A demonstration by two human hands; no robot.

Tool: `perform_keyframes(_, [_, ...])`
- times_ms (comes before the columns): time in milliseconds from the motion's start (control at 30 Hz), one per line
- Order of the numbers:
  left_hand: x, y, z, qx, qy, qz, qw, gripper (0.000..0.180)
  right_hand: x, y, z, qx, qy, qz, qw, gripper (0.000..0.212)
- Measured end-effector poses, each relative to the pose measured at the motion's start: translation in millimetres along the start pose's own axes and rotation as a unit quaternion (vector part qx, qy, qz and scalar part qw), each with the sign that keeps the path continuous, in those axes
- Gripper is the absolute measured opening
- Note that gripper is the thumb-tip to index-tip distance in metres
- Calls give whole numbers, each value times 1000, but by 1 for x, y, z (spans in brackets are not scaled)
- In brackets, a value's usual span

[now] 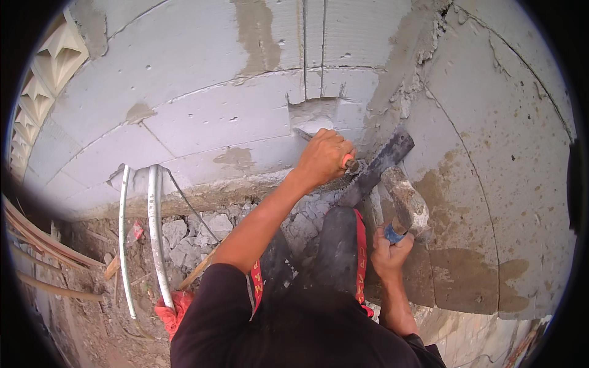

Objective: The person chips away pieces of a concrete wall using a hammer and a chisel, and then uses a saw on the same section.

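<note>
My left hand [326,154] is closed around a chisel [302,133]; the orange end of its handle sticks out by the thumb. The chisel's tip points at the lower left corner of a rectangular recess [314,111] cut into the pale block wall [202,119]. Lower right, my right hand [391,256] grips a hammer [406,201] by its short handle, blue near the head. The worn, dusty hammer head is raised, apart from the chisel. Behind it, a dark toothed saw blade [381,164] leans in the corner; its handle is hidden.
Two white conduits [154,227] and a thin dark cable come out of a hole in the wall at left. Broken block rubble [196,233] lies along the wall's foot. Two parallel vertical grooves [313,49] run above the recess. A second wall [485,178] stands close on the right.
</note>
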State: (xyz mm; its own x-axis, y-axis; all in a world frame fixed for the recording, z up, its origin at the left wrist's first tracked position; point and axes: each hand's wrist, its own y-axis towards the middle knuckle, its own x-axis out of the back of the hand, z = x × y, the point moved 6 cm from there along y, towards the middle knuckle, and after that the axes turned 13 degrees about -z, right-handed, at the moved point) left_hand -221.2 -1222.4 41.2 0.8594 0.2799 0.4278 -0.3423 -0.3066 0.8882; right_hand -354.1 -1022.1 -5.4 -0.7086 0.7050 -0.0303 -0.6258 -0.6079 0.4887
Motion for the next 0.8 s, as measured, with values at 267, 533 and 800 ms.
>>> perform_keyframes(267, [12,10,15,-5,-8,68,998,20,-2,9,12,-23,12,64,998,25])
perform_keyframes(533, [15,21,27,65,-28,56,996,21,-28,-12,45,-30,273,32,961,43])
perform_keyframes(800, [22,18,28,64,-58,56,995,22,-58,-26,-24,-26,-52,193,980,25])
